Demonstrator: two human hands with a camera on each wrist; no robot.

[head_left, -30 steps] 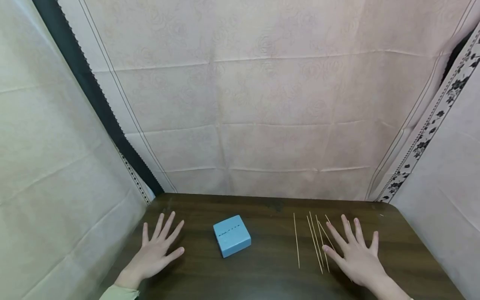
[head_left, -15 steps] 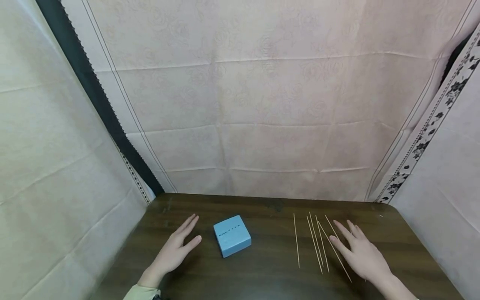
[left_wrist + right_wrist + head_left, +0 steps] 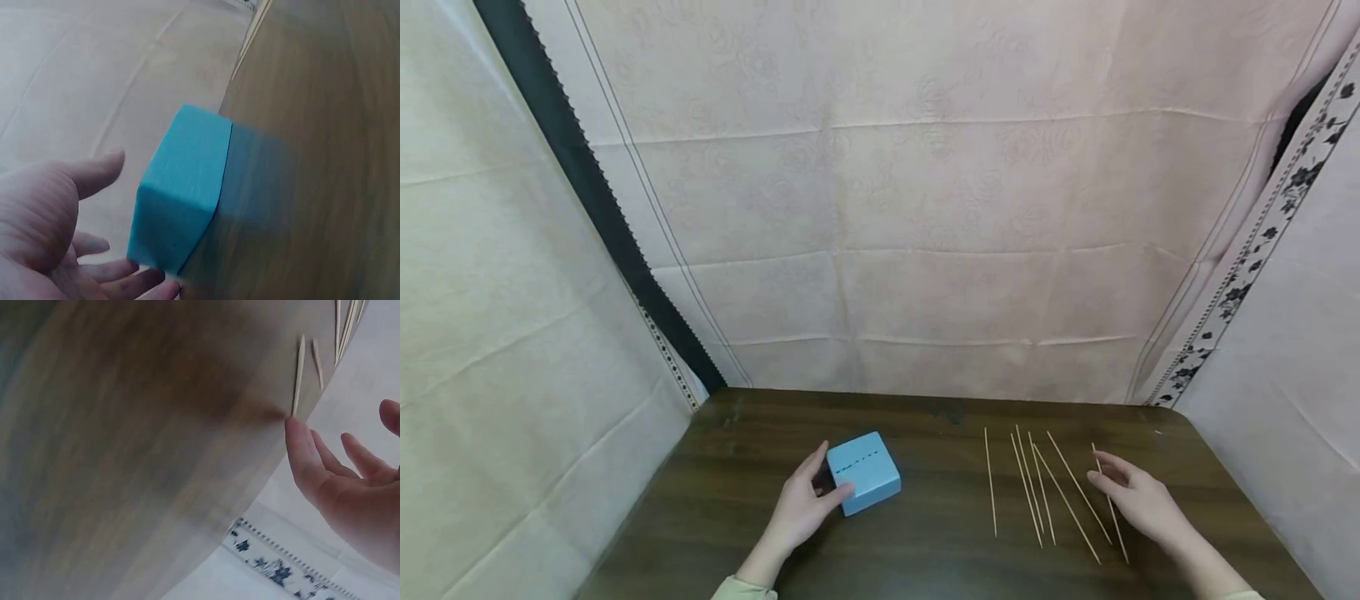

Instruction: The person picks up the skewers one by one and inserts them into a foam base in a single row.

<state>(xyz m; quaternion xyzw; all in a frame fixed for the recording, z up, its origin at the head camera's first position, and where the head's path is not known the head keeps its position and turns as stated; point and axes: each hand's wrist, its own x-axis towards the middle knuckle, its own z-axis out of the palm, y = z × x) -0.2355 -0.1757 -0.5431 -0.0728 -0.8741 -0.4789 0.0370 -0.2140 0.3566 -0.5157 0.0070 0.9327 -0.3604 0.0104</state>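
Note:
A light blue foam-like block (image 3: 867, 471) with a dark dashed line on top sits on the brown table. My left hand (image 3: 803, 510) is at its left side, thumb overlapping the front corner in the head view. Seen from the left wrist, thumb and fingers spread around the block's (image 3: 178, 169) near end, with a gap at the thumb. My right hand (image 3: 1138, 497) reaches low over the rightmost thin wooden stick (image 3: 1118, 533), thumb and forefinger apart. In the right wrist view a fingertip meets the end of a pointed stick (image 3: 299, 375).
Several more thin sticks (image 3: 989, 483) lie roughly lengthwise between the block and my right hand, some crossing or close together. The dark brown table (image 3: 925, 550) ends at a pale cloth wall (image 3: 940, 250) behind, with cloth at both sides too.
My left hand has moved right, from spread fingers beside the block to the block itself. The right hand's fingers have drawn in from spread to bent over the rightmost stick, uncovering sticks beside it.

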